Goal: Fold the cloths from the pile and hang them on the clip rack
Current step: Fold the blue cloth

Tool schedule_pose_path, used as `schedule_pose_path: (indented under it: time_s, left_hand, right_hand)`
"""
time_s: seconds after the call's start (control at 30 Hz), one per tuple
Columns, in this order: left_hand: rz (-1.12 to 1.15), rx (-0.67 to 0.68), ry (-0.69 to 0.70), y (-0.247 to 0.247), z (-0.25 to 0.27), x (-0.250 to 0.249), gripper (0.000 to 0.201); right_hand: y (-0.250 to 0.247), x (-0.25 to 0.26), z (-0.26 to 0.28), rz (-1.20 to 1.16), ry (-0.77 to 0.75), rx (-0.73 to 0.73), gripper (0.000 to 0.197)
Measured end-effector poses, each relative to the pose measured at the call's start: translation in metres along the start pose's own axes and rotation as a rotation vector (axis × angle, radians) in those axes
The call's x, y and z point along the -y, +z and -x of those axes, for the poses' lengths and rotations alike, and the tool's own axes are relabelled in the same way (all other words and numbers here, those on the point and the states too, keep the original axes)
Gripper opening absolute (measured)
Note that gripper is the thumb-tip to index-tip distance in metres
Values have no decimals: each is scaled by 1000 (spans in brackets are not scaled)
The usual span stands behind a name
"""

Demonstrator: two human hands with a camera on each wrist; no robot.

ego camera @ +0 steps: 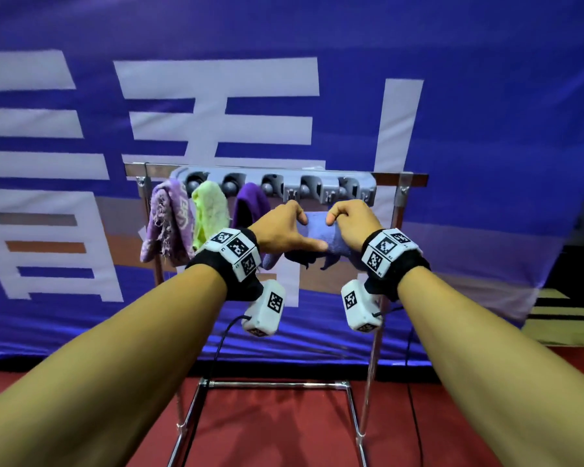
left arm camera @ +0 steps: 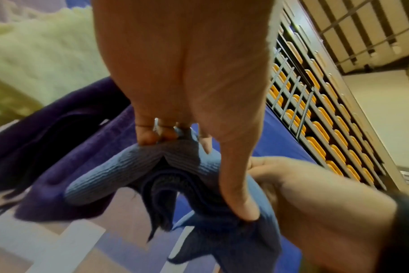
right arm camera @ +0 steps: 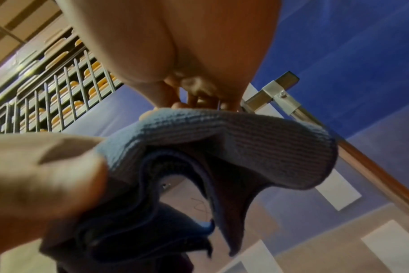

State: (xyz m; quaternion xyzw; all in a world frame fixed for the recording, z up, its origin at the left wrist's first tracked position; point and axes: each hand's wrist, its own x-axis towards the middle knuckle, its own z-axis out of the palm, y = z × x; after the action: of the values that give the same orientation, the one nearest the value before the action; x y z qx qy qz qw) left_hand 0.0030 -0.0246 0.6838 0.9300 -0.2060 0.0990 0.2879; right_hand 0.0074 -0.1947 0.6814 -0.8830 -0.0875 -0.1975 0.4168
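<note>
Head view: both hands are raised just under the grey plastic clip rack with ball-shaped clips, holding a folded blue ribbed microfibre cloth between them. The left hand has its fingers curled over the cloth's top fold and its thumb stretched along the front, probably to keep the layers stacked. The right hand is closed on the other end, pinching the top edge. The fold sits directly below a free clip, so I'd judge it is lined up for pushing in. Left of the left hand, three cloths already hang: a pale purple fringed cloth, a fluffy lime-green cloth and a dark purple towel. The rack is mounted on a metal tube stand, just beyond the right hand.

Left wrist view: the left hand has fingertips bunching the blue cloth at its fold and the thumb pressed on the loose layers below, so the folds don't open. The right hand grips from the far side. The dark purple towel hangs just beside.

Right wrist view: the right hand pinches the cloth's upper edge and the layers droop open beneath. The left hand is blurred but clearly holding the near end. The stand's corner joint is just past the fingers.
</note>
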Motion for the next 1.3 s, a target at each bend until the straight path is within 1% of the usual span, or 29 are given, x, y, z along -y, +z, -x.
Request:
schedule_pose_path:
  time_s: [0.03, 0.07, 0.1, 0.17, 0.23, 0.3, 0.37, 0.53, 0.6, 0.67, 0.7, 0.77, 0.83, 0.93, 1.0, 1.03, 1.1, 1.2, 1.23, 1.3]
  left_hand:
    - [-56, -13, 25, -4, -3, -1, 71]
    - [-102, -30, 42, -7, -5, -2, 76]
    - [-138, -59, 43, -9, -7, -1, 77]
    - [-174, -151, 8, -15, -12, -1, 67]
    - [-134, -240, -30, -20, -16, 0, 51]
    - [-77, -271, -50, -26, -20, 2, 43]
    - [-39, -293, -53, -31, -24, 4, 41]
    - [30, -269, -91, -38, -37, 6, 29]
    - [50, -269, -86, -36, -46, 8, 31]
    - [2, -271, -101, -34, -54, 9, 29]
    - [-47, -266, -115, -31, -57, 10, 27]
    - [-103, -264, -133, -26, -60, 11, 33]
    - [-105, -239, -132, -19, -61, 14, 40]
    - [-187, -167, -140, -8, -59, 20, 48]
    - [-238, -122, -107, -6, -54, 18, 46]
    - [-247, -123, -88, -5, -53, 18, 42]
    - [-255, -124, -79, -7, -53, 17, 35]
    - [-298, -132, -107, -11, -54, 18, 20]
    - [-329, -141, -116, -11, -54, 18, 19]
    - [-371, -173, -119, -12, -53, 19, 26]
  right_hand:
    - [-1, 6, -6, -25, 2, -11, 43]
    - [-1, 11, -12, -40, 2, -17, 43]
    - [-1, 16, -17, -53, 8, -19, 44]
    - [3, 24, -27, -84, 15, -36, 46]
    - [7, 30, -35, -117, 21, -58, 46]
    - [11, 36, -42, -141, 36, -71, 43]
    - [14, 42, -46, -160, 38, -76, 40]
    - [22, 52, -58, -188, 63, -84, 36]
    - [23, 55, -59, -145, 61, -103, 32]
    - [25, 59, -58, -125, 79, -95, 23]
    - [26, 58, -58, -124, 97, -89, 27]
    - [31, 52, -60, -72, 134, -77, 30]
    - [39, 45, -63, 26, 131, -52, 27]
    - [48, 36, -64, 61, 106, -28, 22]
    - [52, 34, -64, 84, 71, -31, 17]
    - [51, 34, -63, 94, 64, -35, 16]
    - [50, 32, -61, 108, 50, -56, 17]
    - [47, 26, -60, 80, 32, -52, 18]
    - [47, 25, -59, 57, 27, -37, 23]
    - [46, 23, -57, 22, -3, 11, 37]
